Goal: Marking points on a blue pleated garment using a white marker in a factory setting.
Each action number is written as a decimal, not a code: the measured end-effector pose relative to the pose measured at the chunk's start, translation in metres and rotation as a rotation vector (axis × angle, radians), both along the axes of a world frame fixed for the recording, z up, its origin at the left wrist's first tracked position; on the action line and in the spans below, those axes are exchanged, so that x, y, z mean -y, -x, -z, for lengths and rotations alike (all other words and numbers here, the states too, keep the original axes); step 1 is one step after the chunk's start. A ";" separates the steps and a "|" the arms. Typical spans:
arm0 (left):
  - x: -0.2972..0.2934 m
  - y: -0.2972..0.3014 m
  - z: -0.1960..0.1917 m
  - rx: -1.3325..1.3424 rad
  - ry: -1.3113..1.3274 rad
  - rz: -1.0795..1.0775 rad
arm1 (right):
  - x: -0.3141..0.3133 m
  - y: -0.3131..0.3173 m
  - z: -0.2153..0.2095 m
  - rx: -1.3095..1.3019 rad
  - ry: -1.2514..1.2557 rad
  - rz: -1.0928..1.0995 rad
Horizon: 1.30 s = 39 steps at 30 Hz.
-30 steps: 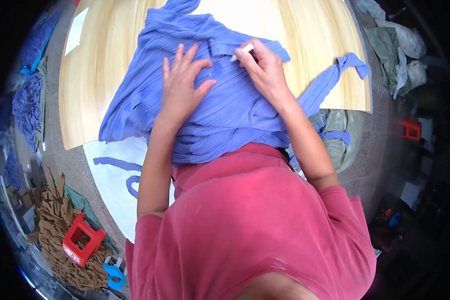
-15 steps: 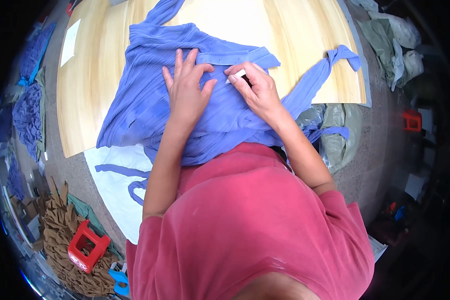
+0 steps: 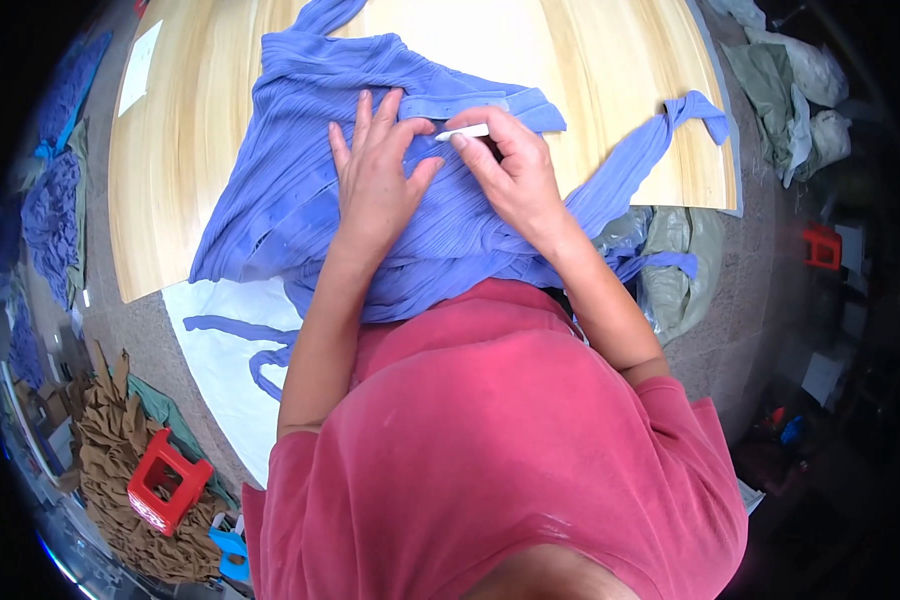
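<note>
A blue-purple crinkled garment (image 3: pixel 300 170) with a smooth buttoned band and long ties lies over the near part of a wood-grain table (image 3: pixel 630 60). My left hand (image 3: pixel 380 175) rests on the cloth, fingers spread and thumb apart, holding nothing. To its right, my right hand (image 3: pixel 515 165) pinches a short white pen-like stick (image 3: pixel 465 132) between thumb and forefinger. The stick's pointed tip faces left, close to my left forefinger and just below the band (image 3: pixel 450 104). Whether the tip touches the fabric, I cannot tell.
White cloth (image 3: pixel 220 370) hangs at the near left. Plastic-wrapped bundles (image 3: pixel 685 270) sit by the table's near right edge. On the floor at left are a brown fabric pile (image 3: pixel 110 460) and a red stool (image 3: pixel 168 482). More bags (image 3: pixel 785 80) lie at far right.
My right hand has shifted slightly left and up, and the white stick has turned flatter, its tip now nearer my left forefinger. My left hand stays spread on the cloth.
</note>
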<state>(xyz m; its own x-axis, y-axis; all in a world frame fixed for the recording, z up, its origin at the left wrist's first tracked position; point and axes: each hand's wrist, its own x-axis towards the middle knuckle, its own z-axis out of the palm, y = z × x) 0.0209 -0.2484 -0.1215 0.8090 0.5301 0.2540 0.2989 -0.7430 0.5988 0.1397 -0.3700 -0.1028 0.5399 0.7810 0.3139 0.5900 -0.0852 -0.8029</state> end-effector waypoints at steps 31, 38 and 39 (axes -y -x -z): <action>-0.001 0.004 0.001 -0.001 0.001 -0.018 | 0.000 0.000 0.016 0.085 0.017 0.039; -0.002 0.006 -0.001 0.009 -0.007 -0.014 | -0.002 0.002 0.014 0.170 -0.009 0.003; -0.001 0.006 -0.001 0.003 -0.002 -0.016 | -0.002 0.002 0.014 0.170 -0.008 0.004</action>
